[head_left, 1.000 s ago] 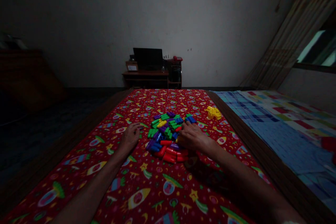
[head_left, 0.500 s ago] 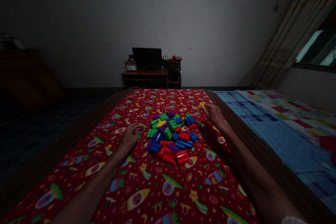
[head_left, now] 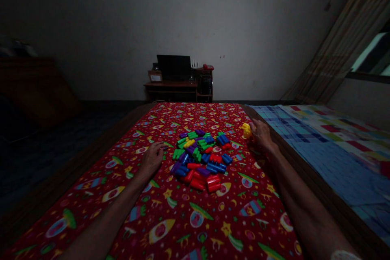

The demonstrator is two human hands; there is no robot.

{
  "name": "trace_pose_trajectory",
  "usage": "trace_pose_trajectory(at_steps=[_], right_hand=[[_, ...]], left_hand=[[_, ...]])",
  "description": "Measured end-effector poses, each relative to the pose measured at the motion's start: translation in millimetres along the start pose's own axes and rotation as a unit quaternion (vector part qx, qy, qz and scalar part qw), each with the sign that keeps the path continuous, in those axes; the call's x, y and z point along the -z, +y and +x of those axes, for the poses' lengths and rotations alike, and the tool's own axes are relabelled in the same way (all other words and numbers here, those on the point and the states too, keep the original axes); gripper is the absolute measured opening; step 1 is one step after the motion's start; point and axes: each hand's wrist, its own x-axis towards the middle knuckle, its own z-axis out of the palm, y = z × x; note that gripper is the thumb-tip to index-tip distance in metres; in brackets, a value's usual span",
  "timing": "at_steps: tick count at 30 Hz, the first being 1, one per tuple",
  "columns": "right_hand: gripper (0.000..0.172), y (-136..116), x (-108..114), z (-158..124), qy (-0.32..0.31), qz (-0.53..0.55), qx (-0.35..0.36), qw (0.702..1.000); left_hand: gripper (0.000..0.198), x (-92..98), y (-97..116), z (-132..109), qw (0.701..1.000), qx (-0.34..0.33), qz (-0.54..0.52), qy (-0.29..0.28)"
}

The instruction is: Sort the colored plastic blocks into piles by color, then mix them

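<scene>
My right hand (head_left: 261,133) is at the right side of the red printed cloth, its fingers closed on the edge of a yellow plastic toy block (head_left: 246,131). Part of the block is behind the fingertips. My left hand (head_left: 153,157) rests on the cloth left of the pile, fingers loosely bent and apart, holding nothing. Between the hands lies a loose pile of plastic blocks: red blocks (head_left: 213,183) at the front, blue blocks (head_left: 215,167) and purple ones in the middle, green blocks (head_left: 178,154) toward the left and back, and one yellow block (head_left: 189,143) among them.
The red cloth (head_left: 164,207) with rockets and stars covers the table. Beyond it, a desk (head_left: 170,84) with a black monitor (head_left: 174,67) stands against the wall. A bed with a blue checked cover (head_left: 317,170) is on the right, and a wooden cabinet (head_left: 33,89) at the left.
My right hand has moved right and slightly nearer with the yellow block, which now shows more fully. My left hand stays beside the pile. The view has shifted slightly.
</scene>
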Motion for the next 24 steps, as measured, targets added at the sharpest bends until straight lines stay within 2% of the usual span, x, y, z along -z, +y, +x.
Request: trace_pose_trajectory(at_steps=[2, 6, 11, 15, 20, 22, 24], right_hand=[[0.042, -21, 1, -4, -0.016, 0.069, 0.044, 0.997], [0.054, -60, -17, -23, -0.117, 0.199, 0.147, 0.962], [0.055, -83, -46, -47, -0.213, 0.267, 0.145, 0.929], [0.062, -97, -46, -72, -0.27, 0.321, 0.198, 0.886], [0.058, -124, -29, -95, -0.282, 0.307, 0.227, 0.88], [0.052, -141, -21, -89, -0.264, 0.295, 0.231, 0.889], [0.043, -162, -16, -74, -0.219, 0.271, 0.23, 0.909]], left_hand=[[0.036, 1.7, 2, 0, 1.0, 0.001, -0.001, -0.008], [0.035, 4.0, 5, -1, 1.0, -0.003, -0.002, -0.011], [0.034, 1.8, 7, -1, 1.0, -0.008, -0.006, 0.003], [0.033, -0.5, 6, 0, 1.0, -0.011, -0.02, 0.012], [0.035, -0.6, 8, 1, 0.999, -0.002, -0.029, 0.014], [0.036, -0.8, 10, 1, 0.999, 0.004, -0.029, 0.013], [0.037, -1.3, 12, 0, 0.999, 0.012, -0.029, 0.015]])
